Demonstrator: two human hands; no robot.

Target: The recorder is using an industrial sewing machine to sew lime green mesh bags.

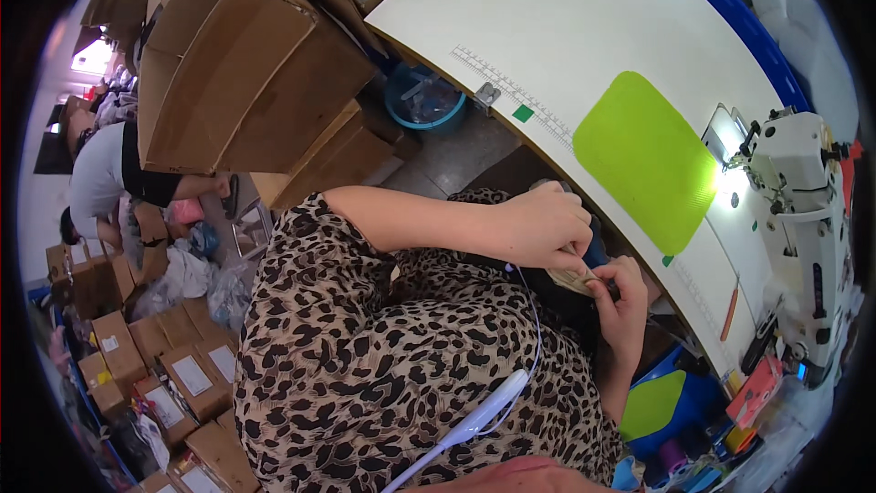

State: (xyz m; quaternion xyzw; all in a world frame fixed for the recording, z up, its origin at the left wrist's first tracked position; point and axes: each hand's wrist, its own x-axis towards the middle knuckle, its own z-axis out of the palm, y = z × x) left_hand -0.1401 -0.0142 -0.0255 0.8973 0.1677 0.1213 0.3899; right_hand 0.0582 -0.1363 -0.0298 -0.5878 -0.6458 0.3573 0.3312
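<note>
Over my lap, close to the near edge of the white sewing table (511, 18), both hands meet at a small beige folded strip (573, 283). It looks like fabric, though the fingers cover much of it and I cannot make out its exact kind. My left hand (546, 226) is closed on its upper end. Thumb and fingers of my right hand (624, 297) pinch its right side. On the tabletop just beyond lies a flat lime-green panel with rounded corners (643, 160), touched by neither hand. Its right edge is beside the lit needle area of a white sewing machine (803, 164).
Large cardboard boxes (246, 64) stand to the left, with a blue bucket (425, 100) by the table. An orange-handled tool (730, 310) lies near the machine. Another green panel (652, 406) sits low at the right. A person (109, 173) bends down at far left.
</note>
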